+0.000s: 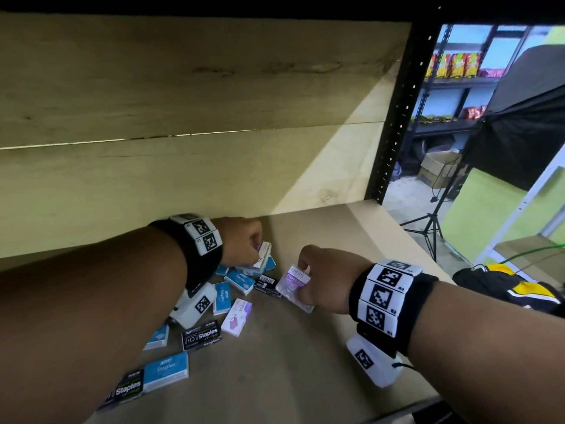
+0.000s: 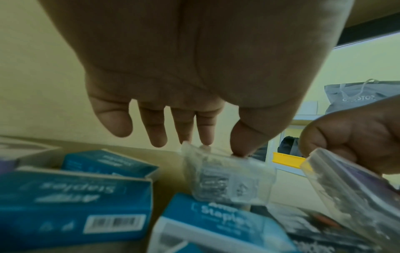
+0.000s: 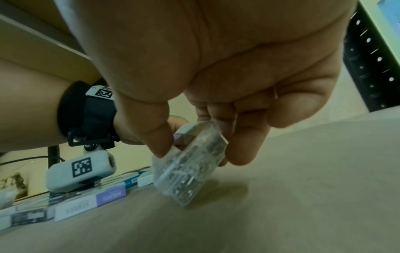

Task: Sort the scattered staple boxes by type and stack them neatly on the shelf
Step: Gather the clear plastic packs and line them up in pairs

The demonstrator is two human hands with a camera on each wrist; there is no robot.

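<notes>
My left hand pinches a small clear plastic box with a purple label, lifted just above the pile; thumb and forefinger hold its top edge. My right hand grips a clear "paper clip" box, tilted with its lower corner near the shelf board. Scattered beside my left wrist lie blue staple boxes, black staple boxes and a white-and-purple box.
The wooden shelf board is bare to the right of the pile. A wooden back panel closes the rear; a black perforated post stands at the right corner. A black-and-yellow bag and a tripod lie beyond.
</notes>
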